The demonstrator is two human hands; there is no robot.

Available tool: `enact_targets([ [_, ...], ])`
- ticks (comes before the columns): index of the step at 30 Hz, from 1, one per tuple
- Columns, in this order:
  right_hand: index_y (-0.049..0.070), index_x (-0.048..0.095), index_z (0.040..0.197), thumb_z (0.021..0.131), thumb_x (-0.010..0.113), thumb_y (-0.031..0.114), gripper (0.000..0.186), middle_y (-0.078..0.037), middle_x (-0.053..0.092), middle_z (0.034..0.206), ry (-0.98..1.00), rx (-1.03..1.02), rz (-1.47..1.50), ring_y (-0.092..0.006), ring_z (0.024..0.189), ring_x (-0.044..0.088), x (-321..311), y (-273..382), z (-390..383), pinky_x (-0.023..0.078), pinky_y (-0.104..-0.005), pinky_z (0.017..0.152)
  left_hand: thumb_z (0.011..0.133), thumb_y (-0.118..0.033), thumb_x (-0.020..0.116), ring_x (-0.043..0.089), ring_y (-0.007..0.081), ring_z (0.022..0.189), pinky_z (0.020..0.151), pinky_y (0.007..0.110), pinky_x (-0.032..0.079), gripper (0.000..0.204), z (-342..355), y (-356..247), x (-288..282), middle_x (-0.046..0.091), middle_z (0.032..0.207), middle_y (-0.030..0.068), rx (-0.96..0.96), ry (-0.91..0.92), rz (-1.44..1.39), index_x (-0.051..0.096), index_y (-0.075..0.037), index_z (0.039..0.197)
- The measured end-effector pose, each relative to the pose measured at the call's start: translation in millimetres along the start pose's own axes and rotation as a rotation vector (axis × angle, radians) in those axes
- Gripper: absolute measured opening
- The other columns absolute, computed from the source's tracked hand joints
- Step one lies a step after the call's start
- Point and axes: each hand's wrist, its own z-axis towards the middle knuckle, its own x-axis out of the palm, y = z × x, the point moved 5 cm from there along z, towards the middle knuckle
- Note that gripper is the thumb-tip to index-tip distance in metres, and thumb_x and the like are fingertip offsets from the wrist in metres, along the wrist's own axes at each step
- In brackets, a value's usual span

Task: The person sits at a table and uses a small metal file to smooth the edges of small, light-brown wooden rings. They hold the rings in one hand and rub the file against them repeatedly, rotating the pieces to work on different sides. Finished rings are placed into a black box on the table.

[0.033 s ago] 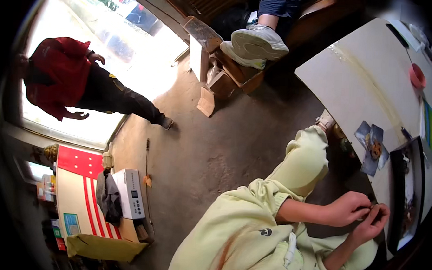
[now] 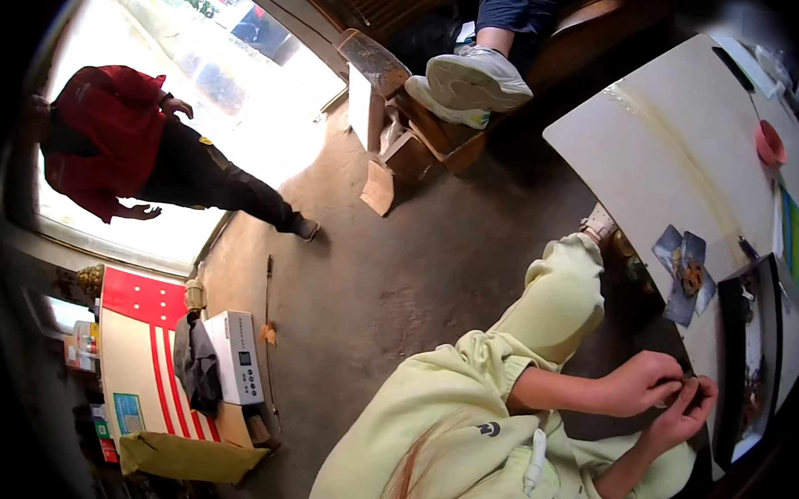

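Note:
My left hand (image 2: 645, 384) reaches in at the lower right with its thumb and fingertips pinched together. Fingertips of my right hand (image 2: 683, 413) meet it, also closed in a pinch. Something small and dark seems to sit between them, too hidden to name. Just right of the hands stands a long black-sided tray (image 2: 729, 375) with dark bits along its pale inside. Beyond them on the table lie dark grey flat pieces (image 2: 680, 306) with a small orange-brown ring-shaped thing (image 2: 691, 276) on top.
The white table (image 2: 654, 145) carries a pink bowl (image 2: 769, 143) and a pen (image 2: 748, 247). A person in red (image 2: 110, 130) stands by the bright doorway. Another person's white shoe (image 2: 478, 79) is near cardboard boxes (image 2: 408, 156). A white box (image 2: 234, 358) sits at left.
The whole view has shifted very slightly left. Both hands keep the same pinched pose.

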Motion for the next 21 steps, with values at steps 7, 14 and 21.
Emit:
enact_targets([
  [7, 0.002, 0.049, 0.091, 0.089, 0.052, -0.002, 0.005, -0.003, 0.047, 0.085, -0.014, -0.073, -0.058, -0.0104, 0.074, 0.045, -10.7, -7.8, 11.7, 0.040, -0.0226, 0.067, 0.082, -0.002, 0.058, 0.053, 0.0308, 0.064, 0.058, 0.036, 0.043, 0.005, 9.4, 8.0, 7.5, 0.054, 0.073, 0.0152, 0.068, -0.033, 0.089, 0.058, 0.003, 0.083],
  [14, 0.003, 0.051, 0.090, 0.086, 0.061, 0.000, 0.011, -0.001, 0.049, 0.086, 0.032, -0.024, 0.140, -0.0048, 0.070, 0.045, 11.0, 24.3, 15.4, 0.038, -0.0183, 0.061, 0.084, -0.002, 0.059, 0.052, 0.0205, 0.061, 0.056, 0.029, 0.042, 0.007, 12.9, 2.8, 5.1, 0.054, 0.071, 0.0116, -0.021, 0.040, 0.166, 0.060, 0.004, 0.087],
  [21, 0.001, 0.050, 0.090, 0.088, 0.062, 0.005, 0.013, -0.001, 0.049, 0.086, 0.025, -0.031, 0.196, -0.0062, 0.074, 0.046, 5.0, 22.5, 7.7, 0.039, -0.0178, 0.067, 0.084, -0.001, 0.059, 0.050, 0.0234, 0.057, 0.051, 0.031, 0.039, 0.005, 5.0, 1.1, 11.3, 0.052, 0.068, 0.0125, -0.042, 0.073, 0.151, 0.060, 0.004, 0.085],
])
